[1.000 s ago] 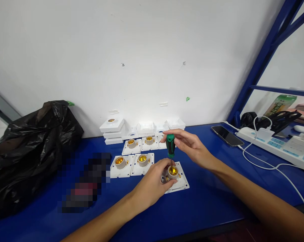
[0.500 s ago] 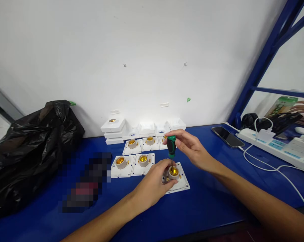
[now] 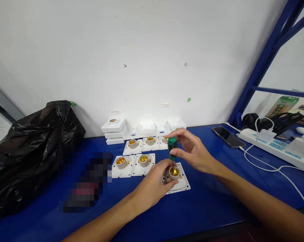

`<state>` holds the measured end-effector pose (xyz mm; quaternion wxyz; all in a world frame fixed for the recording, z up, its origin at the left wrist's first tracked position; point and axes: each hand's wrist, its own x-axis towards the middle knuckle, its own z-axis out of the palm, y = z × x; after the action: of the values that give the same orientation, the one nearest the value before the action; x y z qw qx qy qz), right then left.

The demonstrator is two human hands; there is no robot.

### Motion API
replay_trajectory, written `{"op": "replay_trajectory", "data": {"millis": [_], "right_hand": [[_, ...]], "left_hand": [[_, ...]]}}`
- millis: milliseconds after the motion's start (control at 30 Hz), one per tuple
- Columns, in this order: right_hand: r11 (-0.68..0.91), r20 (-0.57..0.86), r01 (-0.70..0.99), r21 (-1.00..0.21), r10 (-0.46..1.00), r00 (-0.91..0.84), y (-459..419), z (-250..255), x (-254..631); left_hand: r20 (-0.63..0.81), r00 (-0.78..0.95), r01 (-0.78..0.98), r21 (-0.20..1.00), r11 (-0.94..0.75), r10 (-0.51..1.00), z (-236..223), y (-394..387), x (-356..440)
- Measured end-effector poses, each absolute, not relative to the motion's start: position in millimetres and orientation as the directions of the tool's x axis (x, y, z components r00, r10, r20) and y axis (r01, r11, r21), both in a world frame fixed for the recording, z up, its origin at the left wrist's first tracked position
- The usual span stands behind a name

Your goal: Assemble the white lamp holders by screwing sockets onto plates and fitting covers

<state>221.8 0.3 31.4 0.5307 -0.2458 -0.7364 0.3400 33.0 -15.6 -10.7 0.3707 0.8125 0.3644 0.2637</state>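
Observation:
My right hand [image 3: 187, 148] grips the green and black handle of a screwdriver [image 3: 172, 147], held upright with its shaft pointing down into a lamp socket [image 3: 174, 172]. The socket has a brass-coloured threaded inside and sits on a white square plate [image 3: 183, 185] on the table. My left hand [image 3: 157, 179] is closed around the socket's left side, thumb in front and fingers behind. The screwdriver's tip is inside the socket, and I cannot see what it touches. Left of my hands, two matching plates with sockets [image 3: 143, 160] lie side by side, with several more behind them.
White square covers [image 3: 114, 126] are stacked and lined up against the wall. A black plastic bag [image 3: 41, 148] fills the left side, beside a blurred-out dark object [image 3: 88, 185]. To the right lie a phone [image 3: 227, 136], a white power strip [image 3: 277, 146] and loose white cables.
The fingers and thumb of my right hand have shifted on the screwdriver handle, which stays in the socket. My left hand keeps its hold. Another person's hand appeared briefly at far right and is gone.

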Motion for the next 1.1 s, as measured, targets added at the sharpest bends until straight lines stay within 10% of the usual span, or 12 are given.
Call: {"op": "replay_trajectory", "data": {"millis": [1100], "right_hand": [[0.803, 0.811, 0.296, -0.518, 0.571, -0.129, -2, 8, 214]], "left_hand": [[0.141, 0.583, 0.425, 0.786, -0.448, 0.8, -7, -18, 34]]}}
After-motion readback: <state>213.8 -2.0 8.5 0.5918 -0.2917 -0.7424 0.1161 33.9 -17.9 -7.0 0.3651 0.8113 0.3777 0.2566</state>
